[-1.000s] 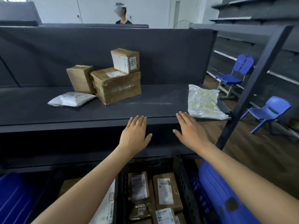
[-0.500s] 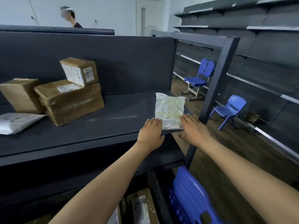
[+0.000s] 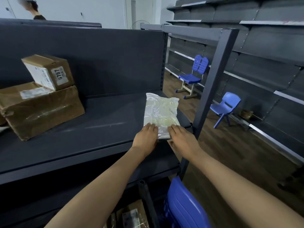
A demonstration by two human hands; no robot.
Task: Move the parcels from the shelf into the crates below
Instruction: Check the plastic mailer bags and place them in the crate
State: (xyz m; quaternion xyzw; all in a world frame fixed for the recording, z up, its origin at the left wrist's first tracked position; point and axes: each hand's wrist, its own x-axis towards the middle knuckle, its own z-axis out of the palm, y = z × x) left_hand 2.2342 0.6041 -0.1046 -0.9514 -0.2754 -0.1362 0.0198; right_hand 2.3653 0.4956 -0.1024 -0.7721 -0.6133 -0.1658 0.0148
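A clear plastic bag parcel (image 3: 160, 112) lies at the right end of the dark shelf (image 3: 98, 129), its near end over the shelf's front edge. My left hand (image 3: 144, 137) and my right hand (image 3: 182, 139) hold that near end side by side, fingers laid on top and thumbs tucked at the edge below. Further left on the shelf a small labelled cardboard box (image 3: 47, 71) rests on a larger taped box (image 3: 41, 107). Below the shelf, a black crate (image 3: 148, 203) holds brown parcels (image 3: 130, 216); my forearms hide part of it.
The shelf's dark upright post (image 3: 212, 89) stands just right of my right hand. Stacked blue plastic chairs (image 3: 184, 206) sit beside the crate. Two more blue chairs (image 3: 192, 76) stand on the wooden floor by grey wall shelving. A person (image 3: 32, 9) is behind the shelf.
Both hands moved right along the shelf's front edge and came down on the plastic bag's near end. The view swung right, so the boxes now sit at the left.
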